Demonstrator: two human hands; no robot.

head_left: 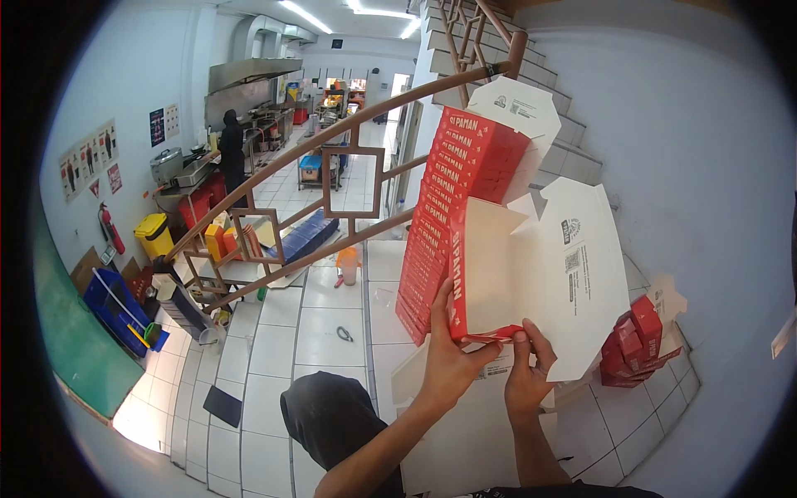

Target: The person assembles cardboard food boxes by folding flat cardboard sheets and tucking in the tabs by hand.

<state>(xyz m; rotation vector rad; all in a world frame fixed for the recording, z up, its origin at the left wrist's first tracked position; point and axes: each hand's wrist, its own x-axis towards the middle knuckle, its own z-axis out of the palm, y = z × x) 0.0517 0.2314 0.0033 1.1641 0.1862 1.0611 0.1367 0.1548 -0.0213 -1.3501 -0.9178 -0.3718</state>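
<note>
An open red box with a white inside and a wide raised lid flap is held in front of me. My left hand grips its lower left corner, fingers along the red side. At the near edge my right hand pinches the folded wall between thumb and fingers. Behind and left of the box rises a tall stack of red boxes, with one open-lidded box at its top. Flat white cardboard lies beneath my hands.
More red boxes sit on the tiles at the right. A brown railing crosses the left side, with stairs behind. A person in dark clothes stands in the kitchen beyond. Black cloth lies near my left forearm.
</note>
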